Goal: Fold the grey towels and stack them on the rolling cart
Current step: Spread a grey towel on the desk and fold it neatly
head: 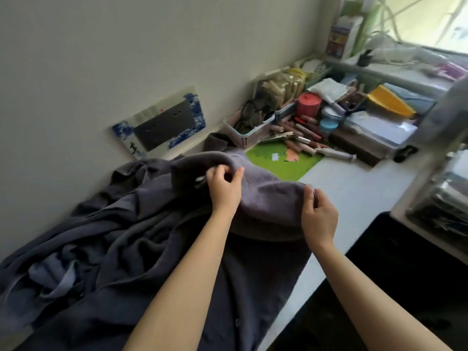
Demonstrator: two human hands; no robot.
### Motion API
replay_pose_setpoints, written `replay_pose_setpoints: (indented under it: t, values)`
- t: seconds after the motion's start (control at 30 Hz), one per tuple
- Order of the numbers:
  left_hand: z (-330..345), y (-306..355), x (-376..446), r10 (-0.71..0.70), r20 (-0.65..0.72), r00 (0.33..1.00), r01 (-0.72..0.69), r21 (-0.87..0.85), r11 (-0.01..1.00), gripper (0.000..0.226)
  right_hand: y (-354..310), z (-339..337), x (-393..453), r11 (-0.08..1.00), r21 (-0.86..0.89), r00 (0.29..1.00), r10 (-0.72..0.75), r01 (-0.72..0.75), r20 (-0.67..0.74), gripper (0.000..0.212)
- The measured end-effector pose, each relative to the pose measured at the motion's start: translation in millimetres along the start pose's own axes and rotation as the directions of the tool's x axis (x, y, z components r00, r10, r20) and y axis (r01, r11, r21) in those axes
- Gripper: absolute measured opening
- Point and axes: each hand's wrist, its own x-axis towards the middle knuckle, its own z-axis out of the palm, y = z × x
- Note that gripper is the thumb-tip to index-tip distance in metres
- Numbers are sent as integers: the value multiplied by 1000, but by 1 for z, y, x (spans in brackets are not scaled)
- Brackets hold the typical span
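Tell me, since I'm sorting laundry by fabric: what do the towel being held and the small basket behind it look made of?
Grey towel: soft terry-like cloth, matte, fuzzy nap, probably. Basket: likely moulded plastic, pale, slotted walls.

Two hands, one red canister, one green mat, one basket.

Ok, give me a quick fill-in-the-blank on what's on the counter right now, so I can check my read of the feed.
1. Both hands grip the ____ towel.
2. The left hand and the right hand hold the towel above the white ____.
3. The mat beyond the towel is bright ____.
4. The round tub behind the mat is ____.

Missing words: grey; counter; green; red
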Motion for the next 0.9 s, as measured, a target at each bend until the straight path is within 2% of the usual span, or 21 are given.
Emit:
replay_pose_setpoints:
  t: [0.07,0.13,0.23,0.3,0.33,0.4,0.47,0.5,0.53,0.6,0.7,0.83,0.9]
  values:
    - [28,-16,-7,-77,156,985,56,135,989,26,25,-10,-1,983,-154,995,100,-97,13,33]
    - [45,-32,-17,-154,266,952,72,295,953,32,48,-20,-3,921,-347,979,200,-176,34,38]
    - [58,-45,-26,-230,287,930,81,452,888,45,73,-28,-4,829,-517,953,291,-211,78,36]
    - [60,-48,-25,-203,196,959,84,486,870,57,78,-24,0,852,-460,948,311,-248,65,29]
    - [61,-47,-22,-129,133,983,47,495,868,66,80,-20,5,871,-420,951,304,-255,52,29]
    - [64,-46,-11,101,76,992,-126,550,826,83,82,-8,17,877,-453,976,208,-160,58,42]
    - [67,-40,6,264,203,943,-333,614,716,77,82,8,32,873,-487,986,99,-20,138,44]
    - [70,-37,15,283,289,915,-404,626,667,67,80,18,41,898,-439,979,71,21,193,41]
    - [74,-37,25,246,346,905,-418,624,660,57,78,29,50,929,-367,966,63,35,251,39]
    - [79,-40,39,63,356,933,-294,647,704,47,76,53,65,970,-243,932,87,2,353,37]
    - [77,-55,49,-142,339,930,-151,706,692,49,77,87,80,980,-194,889,121,-37,442,34]
    - [70,-81,44,-145,362,921,-175,715,677,49,80,115,88,979,-204,898,81,10,433,32]
    - [68,-87,41,-110,336,935,-158,675,721,42,82,118,87,966,-251,905,49,65,424,24]
